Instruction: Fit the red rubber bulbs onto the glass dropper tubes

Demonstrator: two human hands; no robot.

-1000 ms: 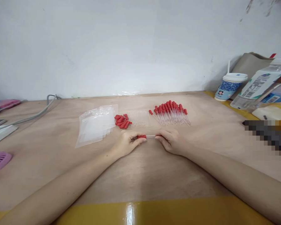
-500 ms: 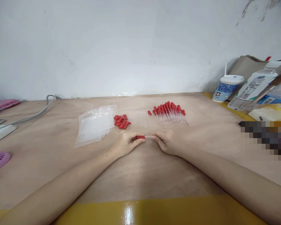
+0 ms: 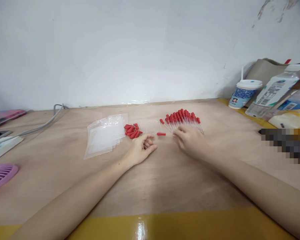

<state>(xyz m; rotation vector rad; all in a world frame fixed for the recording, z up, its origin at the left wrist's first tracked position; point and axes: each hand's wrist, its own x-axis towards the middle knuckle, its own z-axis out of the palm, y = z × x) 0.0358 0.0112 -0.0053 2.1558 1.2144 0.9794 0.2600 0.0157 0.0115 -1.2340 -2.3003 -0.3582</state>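
Observation:
My right hand [image 3: 187, 140] pinches the clear tube of a dropper, whose red rubber bulb [image 3: 161, 134] points left, toward my other hand. Just below and left of that bulb, my left hand [image 3: 143, 149] is empty, its fingers loosely curled with the thumb apart. Beyond my left hand lies a small heap of loose red rubber bulbs [image 3: 132, 130]. A row of clear thin tubes [image 3: 150, 126] sits right of the heap. Several finished-looking droppers with red bulbs [image 3: 182, 115] lie fanned out behind my right hand, which hides some of their tips.
Overlapping clear plastic bags [image 3: 102, 138] lie left of the bulbs. A lidded paper cup [image 3: 245, 95] and a plastic bottle [image 3: 273, 90] stand at the back right. On the left are a grey cable [image 3: 43, 123] and a purple slotted object [image 3: 2, 176]. A white wall rises behind.
My left hand has let go of the red bulb and opened. My right hand has carried the dropper up and rightward, toward the fanned droppers.

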